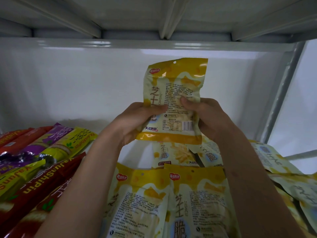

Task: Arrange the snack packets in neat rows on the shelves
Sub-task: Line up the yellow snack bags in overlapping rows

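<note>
Both hands are gripping one yellow and cream snack packet (173, 100) and holding it upright above the shelf, back side facing the camera so the printed text panel and barcode are showing. The left hand (137, 119) is curling round the packet's lower left edge with the thumb lying across the front, and the right hand (204, 115) is pinching the lower right side, thumb pressing into the middle of the pack. Right under them, two more of the same packets (168, 200) are lying flat side by side, nearest the camera, with a couple more (181, 155) peeking out behind them, front side up. Off to the right a looser pile of the same packets (281, 170) is overlapping at odd angles. On the left, long stick-shaped packs (44, 162) in red, purple and yellow are lying in a slanted bunch, well apart from the held packet, and one crumpled foil end is sitting on top of them. The shelf surface (130, 157) is plain white and showing between the left forearm and the packets. The back panel (68, 86) is white too and a bit glossy, the underside of the upper shelf (137, 18) with its metal ribs is running overhead, and a grey upright post (283, 93) is standing at the right.
</note>
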Demonstrator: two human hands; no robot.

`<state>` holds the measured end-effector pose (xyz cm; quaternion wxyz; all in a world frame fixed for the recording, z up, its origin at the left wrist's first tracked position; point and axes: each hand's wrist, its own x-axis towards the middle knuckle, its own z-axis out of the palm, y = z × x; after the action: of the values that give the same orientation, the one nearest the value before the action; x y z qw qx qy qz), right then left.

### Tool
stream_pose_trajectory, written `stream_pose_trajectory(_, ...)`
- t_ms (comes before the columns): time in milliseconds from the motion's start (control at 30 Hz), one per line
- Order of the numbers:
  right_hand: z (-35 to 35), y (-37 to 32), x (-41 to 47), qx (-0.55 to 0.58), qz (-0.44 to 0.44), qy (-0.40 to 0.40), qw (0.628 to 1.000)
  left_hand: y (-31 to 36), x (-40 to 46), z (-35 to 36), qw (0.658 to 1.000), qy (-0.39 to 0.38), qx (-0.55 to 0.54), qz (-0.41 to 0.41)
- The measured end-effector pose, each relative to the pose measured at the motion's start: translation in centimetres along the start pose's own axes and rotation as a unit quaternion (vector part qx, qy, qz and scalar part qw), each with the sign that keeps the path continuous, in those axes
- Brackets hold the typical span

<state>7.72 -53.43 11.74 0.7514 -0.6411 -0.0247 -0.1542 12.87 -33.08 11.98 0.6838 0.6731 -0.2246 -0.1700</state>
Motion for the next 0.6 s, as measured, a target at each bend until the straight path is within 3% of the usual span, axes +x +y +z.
stream_pose_trajectory(300,-0.34,-0.34,0.11,0.015,0.009,-0.080,0.997,-0.24,0.17,0.00,0.997,0.028,-0.023,0.064)
stream_pose_trajectory(433,-0.47,-0.40,-0.23,-0.008,-0.009,-0.037,0.999,-0.33,0.19,0.41,0.997,0.017,0.008,0.073)
stream_pose_trajectory(600,-0.53,-0.43,-0.05,-0.036,-0.013,0.000,0.999,-0.34,0.33,0.58,0.998,-0.015,-0.046,0.051)
